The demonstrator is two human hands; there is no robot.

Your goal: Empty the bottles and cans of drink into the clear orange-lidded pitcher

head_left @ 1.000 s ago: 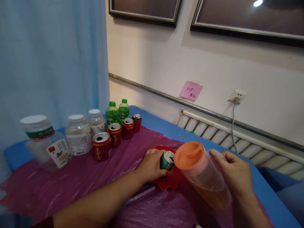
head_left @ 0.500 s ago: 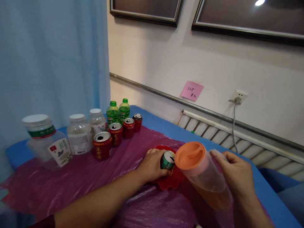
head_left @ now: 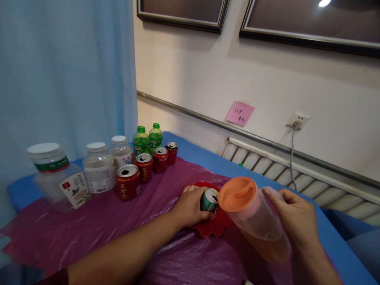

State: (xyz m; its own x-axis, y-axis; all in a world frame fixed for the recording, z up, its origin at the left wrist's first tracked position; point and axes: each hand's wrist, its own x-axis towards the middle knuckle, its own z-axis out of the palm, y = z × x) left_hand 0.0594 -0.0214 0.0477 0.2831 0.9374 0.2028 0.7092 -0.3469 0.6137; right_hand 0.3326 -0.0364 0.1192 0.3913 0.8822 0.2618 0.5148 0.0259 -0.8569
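Note:
My left hand is wrapped round a green drink can, whose opened silver top faces up. Under the can lies a red scalloped plate. My right hand grips the handle of a clear plastic pitcher with an orange lid. The pitcher tilts to the left, its lid beside the can's opening, and brownish liquid sits in its lower part. I cannot make out any stream between pitcher and can.
Several red cans stand in a row at left. Behind them are clear jars with white lids and two green bottles. Purple plastic sheeting covers part of the blue table. A radiator lines the wall.

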